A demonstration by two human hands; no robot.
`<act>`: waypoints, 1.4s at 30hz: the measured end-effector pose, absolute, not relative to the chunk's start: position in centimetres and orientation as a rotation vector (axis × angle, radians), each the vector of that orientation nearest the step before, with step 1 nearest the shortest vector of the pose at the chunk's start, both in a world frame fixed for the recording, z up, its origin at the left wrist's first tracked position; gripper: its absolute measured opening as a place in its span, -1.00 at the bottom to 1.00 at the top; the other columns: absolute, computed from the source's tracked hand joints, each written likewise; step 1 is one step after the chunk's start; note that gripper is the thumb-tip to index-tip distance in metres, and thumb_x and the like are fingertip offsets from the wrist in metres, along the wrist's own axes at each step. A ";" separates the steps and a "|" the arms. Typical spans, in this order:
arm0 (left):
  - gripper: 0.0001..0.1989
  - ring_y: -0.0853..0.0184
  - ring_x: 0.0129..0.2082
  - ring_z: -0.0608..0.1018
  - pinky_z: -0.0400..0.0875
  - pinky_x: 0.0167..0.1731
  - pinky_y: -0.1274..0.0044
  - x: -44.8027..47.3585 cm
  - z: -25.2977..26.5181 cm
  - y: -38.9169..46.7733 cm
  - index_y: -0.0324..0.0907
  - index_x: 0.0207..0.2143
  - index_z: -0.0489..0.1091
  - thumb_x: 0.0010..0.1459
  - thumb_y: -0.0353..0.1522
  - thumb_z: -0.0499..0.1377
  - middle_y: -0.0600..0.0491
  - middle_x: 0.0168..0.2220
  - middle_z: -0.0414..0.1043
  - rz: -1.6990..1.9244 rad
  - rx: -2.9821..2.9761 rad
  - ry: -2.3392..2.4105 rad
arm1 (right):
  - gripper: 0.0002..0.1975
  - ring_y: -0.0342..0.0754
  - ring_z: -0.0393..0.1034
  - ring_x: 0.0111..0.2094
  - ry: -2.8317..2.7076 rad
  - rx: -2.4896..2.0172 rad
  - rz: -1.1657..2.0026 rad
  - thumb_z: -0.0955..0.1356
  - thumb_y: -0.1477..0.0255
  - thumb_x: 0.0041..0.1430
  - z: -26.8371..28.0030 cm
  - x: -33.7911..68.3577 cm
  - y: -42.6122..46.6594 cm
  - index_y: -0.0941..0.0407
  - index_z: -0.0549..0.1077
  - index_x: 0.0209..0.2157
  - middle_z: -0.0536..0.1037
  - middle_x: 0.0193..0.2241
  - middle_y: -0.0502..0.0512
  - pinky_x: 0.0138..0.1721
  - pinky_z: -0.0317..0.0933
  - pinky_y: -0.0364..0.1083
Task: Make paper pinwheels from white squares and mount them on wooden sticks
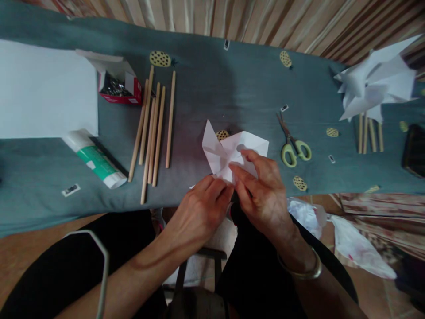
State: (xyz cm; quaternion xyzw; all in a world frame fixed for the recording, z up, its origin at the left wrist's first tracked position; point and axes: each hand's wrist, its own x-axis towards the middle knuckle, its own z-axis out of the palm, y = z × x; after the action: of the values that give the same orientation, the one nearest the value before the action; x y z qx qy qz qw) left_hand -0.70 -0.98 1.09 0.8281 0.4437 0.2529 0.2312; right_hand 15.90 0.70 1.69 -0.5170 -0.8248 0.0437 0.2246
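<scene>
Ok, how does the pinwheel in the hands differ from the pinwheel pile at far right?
The held pinwheel is gripped by the left hand and right hand; the pinwheel pile lies untouched. The held pinwheel shows no stick; the pinwheel pile has four wooden sticks showing below it. Both are white paper.

folded white paper [228,154], pointed at left, held in both hands [205,203]

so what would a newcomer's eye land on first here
Probably the folded white paper at the centre, held by the bare left hand and bare right hand. Next, the white paper pinwheels at upper right, then the open red cardboard box at upper left.
</scene>
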 end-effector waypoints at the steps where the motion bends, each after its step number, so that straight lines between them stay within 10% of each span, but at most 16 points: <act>1: -0.78 0.34 -0.30 0.48 0.51 -0.30 0.49 -0.7 1.2 -1.0 -0.27 -0.24 0.42 0.34 -0.43 -0.02 -0.01 -0.31 0.46 0.686 2.269 1.217 | -0.75 0.10 0.30 0.09 -2.266 -1.418 0.107 0.26 0.53 0.26 1.7 15.9 0.7 0.12 0.48 -0.07 0.40 0.08 0.25 0.07 0.31 0.16; 18: -0.79 0.32 -0.29 0.48 0.52 -0.25 0.46 -0.8 1.3 -1.0 -0.28 -0.24 0.42 0.32 -0.44 0.00 -0.04 -0.27 0.47 0.673 2.261 1.207 | -0.88 0.00 0.49 -0.28 -2.185 -1.514 0.108 0.34 0.47 0.21 2.3 15.7 0.6 0.16 0.54 -0.27 0.63 -0.29 0.16 -0.17 0.39 0.01; 42: -0.80 0.33 -0.32 0.46 0.51 -0.32 0.50 -0.8 1.2 -1.0 -0.30 -0.20 0.42 0.32 -0.44 0.00 0.00 -0.33 0.43 0.729 2.292 1.209 | -0.79 0.06 0.46 -0.07 -2.258 -1.468 0.135 0.28 0.51 0.27 1.9 15.8 0.5 0.16 0.51 -0.12 0.58 -0.10 0.22 -0.02 0.38 0.07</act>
State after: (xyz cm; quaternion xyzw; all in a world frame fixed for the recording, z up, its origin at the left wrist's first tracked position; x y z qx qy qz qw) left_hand -0.81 -0.98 1.19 0.8299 0.4378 0.2640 0.2232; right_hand 15.80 0.55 1.85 -0.5310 -0.8167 0.0487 0.2204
